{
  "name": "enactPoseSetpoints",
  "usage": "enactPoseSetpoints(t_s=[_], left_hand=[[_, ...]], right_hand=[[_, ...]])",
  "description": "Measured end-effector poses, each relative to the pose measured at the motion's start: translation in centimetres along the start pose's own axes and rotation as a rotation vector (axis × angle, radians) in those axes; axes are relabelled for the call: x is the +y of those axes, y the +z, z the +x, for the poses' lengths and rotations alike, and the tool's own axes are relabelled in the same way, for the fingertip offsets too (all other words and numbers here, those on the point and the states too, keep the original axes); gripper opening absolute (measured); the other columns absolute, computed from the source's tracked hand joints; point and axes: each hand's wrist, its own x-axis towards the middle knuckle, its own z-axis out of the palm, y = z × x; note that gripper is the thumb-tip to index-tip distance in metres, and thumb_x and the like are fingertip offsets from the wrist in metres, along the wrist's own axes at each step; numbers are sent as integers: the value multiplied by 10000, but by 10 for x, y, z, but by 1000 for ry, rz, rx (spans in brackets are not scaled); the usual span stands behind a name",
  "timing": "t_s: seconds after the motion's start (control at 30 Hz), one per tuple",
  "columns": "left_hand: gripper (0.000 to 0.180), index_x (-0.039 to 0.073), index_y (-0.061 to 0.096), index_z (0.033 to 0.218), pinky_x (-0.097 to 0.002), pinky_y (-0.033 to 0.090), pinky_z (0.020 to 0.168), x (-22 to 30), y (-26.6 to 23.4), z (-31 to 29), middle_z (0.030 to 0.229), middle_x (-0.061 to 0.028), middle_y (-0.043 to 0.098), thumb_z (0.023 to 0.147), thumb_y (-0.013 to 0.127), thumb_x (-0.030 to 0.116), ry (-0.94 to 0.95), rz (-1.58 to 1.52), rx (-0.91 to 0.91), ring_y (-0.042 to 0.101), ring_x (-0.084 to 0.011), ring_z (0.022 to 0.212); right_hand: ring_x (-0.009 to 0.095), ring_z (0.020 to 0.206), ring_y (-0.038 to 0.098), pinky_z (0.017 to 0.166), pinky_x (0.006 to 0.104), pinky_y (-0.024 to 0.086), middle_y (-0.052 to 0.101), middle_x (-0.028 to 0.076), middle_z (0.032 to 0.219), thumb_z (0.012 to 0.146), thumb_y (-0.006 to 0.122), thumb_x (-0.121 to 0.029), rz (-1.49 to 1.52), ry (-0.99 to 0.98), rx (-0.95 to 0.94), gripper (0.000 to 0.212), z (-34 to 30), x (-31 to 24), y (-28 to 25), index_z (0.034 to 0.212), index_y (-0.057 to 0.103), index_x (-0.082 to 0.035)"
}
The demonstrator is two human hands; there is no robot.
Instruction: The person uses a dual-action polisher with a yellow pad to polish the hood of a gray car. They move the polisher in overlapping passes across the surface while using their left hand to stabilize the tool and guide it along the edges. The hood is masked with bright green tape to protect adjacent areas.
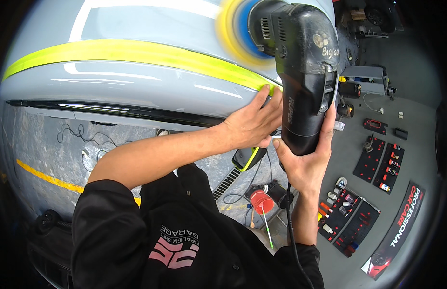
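My right hand [310, 166] wraps around the rear grip of a black corded car polisher [303, 115]. At the polisher's head, a yellow and blue round pad [231, 31] looks blurred against the light grey car panel [151, 26]. Fingers stretched, my left hand [252, 120] rests at the panel's edge, its fingertips on the bright yellow-green masking tape [136, 49]. Part of that hand lies behind or beside the polisher's body, so some fingers are hidden. The tape runs in a curve along the panel. From the grip, a black cord [292, 226] hangs down past my right forearm.
Below the panel runs a black trim strip [122, 110]. A red bucket [261, 201] with a green-handled tool stands on the floor near a drain grate [227, 184]. Loose cables [88, 137] lie at left. Tool boards [370, 159] and a banner [397, 229] hang on the right wall.
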Motion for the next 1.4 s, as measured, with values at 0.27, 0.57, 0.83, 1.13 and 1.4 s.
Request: enactPoseSetpoints(t_s=[0.27,0.57,0.83,1.13,1.4], left_hand=[[990,134,351,1611,-658,185,1206,2,1,0,1663,-137,326,841,556,721,-17,-29,7,235,-387,1558],[780,120,344,1608,-676,148,1226,4,12,3,1662,-156,320,931,533,458,-9,-253,65,209,-372,1567],[770,98,311,1616,-674,140,1231,4,12,4,1671,-164,297,961,494,459,-1,-208,13,198,-375,1571],[957,9,430,1491,-623,293,1154,-5,1,-4,1496,-273,438,805,618,649,15,-5,123,394,-423,1388],[921,-9,477,1447,-608,312,1139,-6,3,-4,1482,-269,451,807,619,638,9,-3,139,395,-428,1379]], right_hand=[[236,1187,627,1043,372,493,597,177,1392,697,878,-56,14,18,-7,1194,4,-8,1,1653,163,-64],[251,1224,620,1059,385,489,579,188,1426,695,873,-46,-7,-17,-28,1192,4,-13,6,1651,160,-53],[246,1215,625,1053,383,493,584,189,1417,688,859,-27,-17,-14,-19,1188,5,-14,7,1652,164,-61],[226,1185,606,1028,353,489,576,153,1396,685,858,-23,6,100,37,1183,-4,-9,0,1652,178,-58],[230,1231,574,1054,353,466,535,163,1440,684,859,-29,-16,82,43,1182,-6,-5,0,1651,179,-54]])
